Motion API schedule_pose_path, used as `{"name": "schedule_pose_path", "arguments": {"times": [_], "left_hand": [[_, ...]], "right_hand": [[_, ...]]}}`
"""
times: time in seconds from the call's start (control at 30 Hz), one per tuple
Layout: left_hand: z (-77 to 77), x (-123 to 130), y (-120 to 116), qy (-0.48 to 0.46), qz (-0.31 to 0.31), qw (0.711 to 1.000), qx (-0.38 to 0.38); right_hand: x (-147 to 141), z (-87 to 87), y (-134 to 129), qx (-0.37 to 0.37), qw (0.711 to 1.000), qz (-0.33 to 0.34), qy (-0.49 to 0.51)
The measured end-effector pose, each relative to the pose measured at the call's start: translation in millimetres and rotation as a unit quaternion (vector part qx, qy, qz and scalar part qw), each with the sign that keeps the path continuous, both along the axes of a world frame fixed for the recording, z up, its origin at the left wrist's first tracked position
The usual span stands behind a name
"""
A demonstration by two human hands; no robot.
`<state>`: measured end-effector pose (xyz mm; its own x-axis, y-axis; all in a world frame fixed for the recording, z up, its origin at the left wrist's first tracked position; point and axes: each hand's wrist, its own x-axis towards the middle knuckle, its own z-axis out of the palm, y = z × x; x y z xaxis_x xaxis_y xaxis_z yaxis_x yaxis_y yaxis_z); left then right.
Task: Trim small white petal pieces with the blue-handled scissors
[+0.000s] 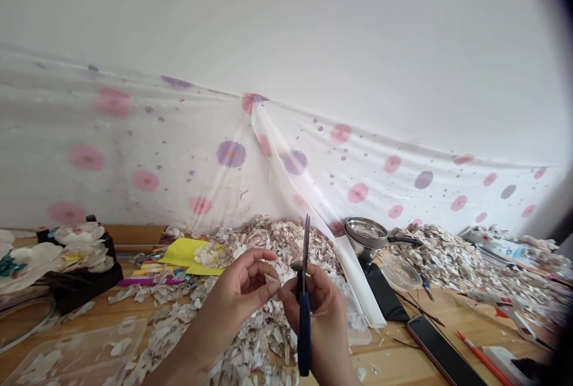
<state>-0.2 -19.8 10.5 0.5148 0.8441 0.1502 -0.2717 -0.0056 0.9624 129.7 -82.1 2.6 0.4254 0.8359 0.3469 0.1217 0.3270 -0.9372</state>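
Observation:
Blue-handled scissors (304, 332) stand almost upright in my right hand (323, 308), blades pointing up and away from me. My right thumb reaches toward the left fingertips. My left hand (250, 284) pinches a small pale flake (271, 279) between thumb and fingers, just left of the blades. Below and behind both hands lies a large heap of whitish, brown-tinged flakes (277, 237), like dried petals or thin shell pieces.
Left are a yellow sheet (183, 253), coloured markers (154, 271) and a black box with white flowers (85, 261). Right are a metal sieve (366, 229), a white roll (358, 278), a phone (441, 350), an orange pencil (483, 357) and a glue gun (510, 311).

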Motion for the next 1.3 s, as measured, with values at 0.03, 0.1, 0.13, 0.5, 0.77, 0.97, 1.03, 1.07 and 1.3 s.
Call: {"name": "schedule_pose_path", "arguments": {"times": [0.03,0.1,0.13,0.5,0.77,0.97,1.03,1.07,1.3], "left_hand": [[0.6,-0.6,-0.1,0.000,0.006,1.000,0.001],[2.0,-3.3,1.5,0.003,0.016,1.000,0.010],[2.9,-5.4,2.9,0.005,0.024,1.000,0.018],[13.0,-25.2,17.6,-0.005,0.082,0.995,0.055],[18.7,-27.4,13.1,0.013,0.057,0.998,0.037],[21.3,-28.8,13.3,0.027,0.049,0.998,0.036],[19.8,-29.9,14.2,0.021,0.050,0.998,0.039],[18.9,-30.3,14.7,0.017,0.050,0.998,0.040],[20.2,-31.5,15.5,0.020,0.054,0.998,0.039]], "right_hand": [[1.0,0.0,-0.2,-0.010,1.000,0.021,-0.005],[4.1,-0.1,-1.2,-0.027,0.997,0.064,-0.030],[6.0,-0.3,-1.9,-0.033,0.995,0.083,-0.046],[13.2,21.9,-13.4,-0.176,0.921,0.042,-0.345],[15.2,30.5,-20.3,-0.183,0.899,0.063,-0.392],[17.8,31.2,-20.9,-0.186,0.895,0.074,-0.399],[18.6,30.5,-21.0,-0.187,0.893,0.067,-0.405],[18.8,30.2,-21.1,-0.186,0.891,0.065,-0.409],[16.9,31.1,-22.2,-0.170,0.885,0.062,-0.430]]}}
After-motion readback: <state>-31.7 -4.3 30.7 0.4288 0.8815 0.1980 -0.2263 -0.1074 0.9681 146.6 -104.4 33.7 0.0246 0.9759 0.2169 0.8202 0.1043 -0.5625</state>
